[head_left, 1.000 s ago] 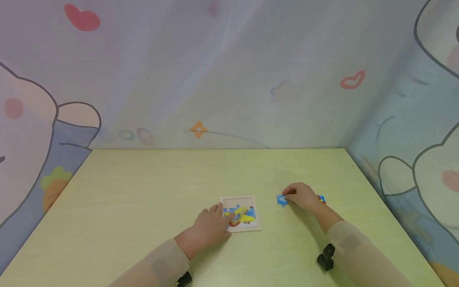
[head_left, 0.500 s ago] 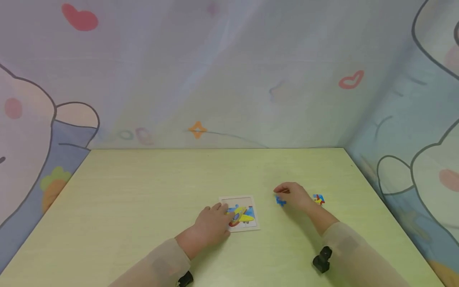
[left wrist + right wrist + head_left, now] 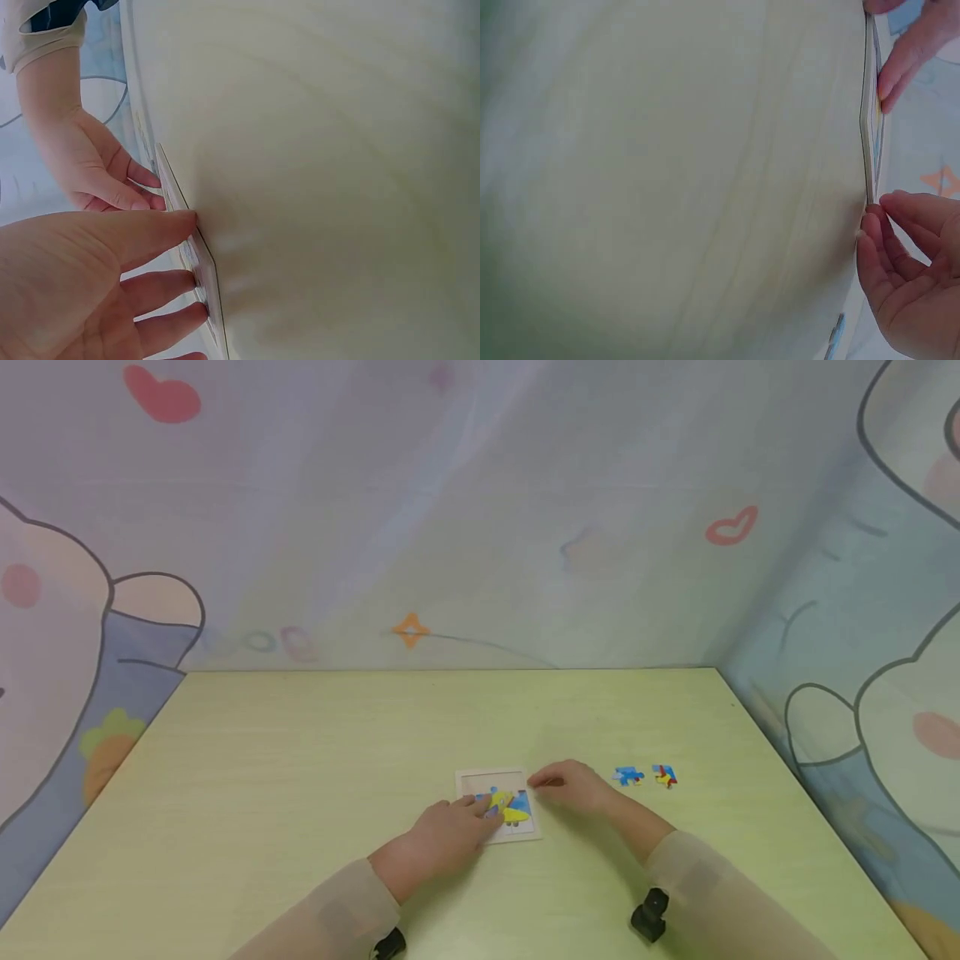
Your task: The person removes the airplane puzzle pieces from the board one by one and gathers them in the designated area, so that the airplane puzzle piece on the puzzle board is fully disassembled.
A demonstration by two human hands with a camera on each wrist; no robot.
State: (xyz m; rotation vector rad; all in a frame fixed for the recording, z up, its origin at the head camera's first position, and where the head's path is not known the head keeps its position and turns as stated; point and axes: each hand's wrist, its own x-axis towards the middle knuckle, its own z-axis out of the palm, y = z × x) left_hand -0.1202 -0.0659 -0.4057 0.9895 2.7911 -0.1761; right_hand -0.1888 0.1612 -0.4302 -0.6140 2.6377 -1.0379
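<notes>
Both hands at puzzle board (image 3: pixel 498 806), left hand (image 3: pixel 442 835) on it, right hand (image 3: pixel 570 787) at its edge

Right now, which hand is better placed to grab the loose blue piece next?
Right, probably. The right hand is at the puzzle board's right edge, on the same side as the blue piece lying free on the table. The left hand rests on the board and would have to cross over.

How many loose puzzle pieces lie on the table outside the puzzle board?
2: a blue piece and a yellow-and-red piece, side by side right of the right hand. The hands may hide others.
</notes>
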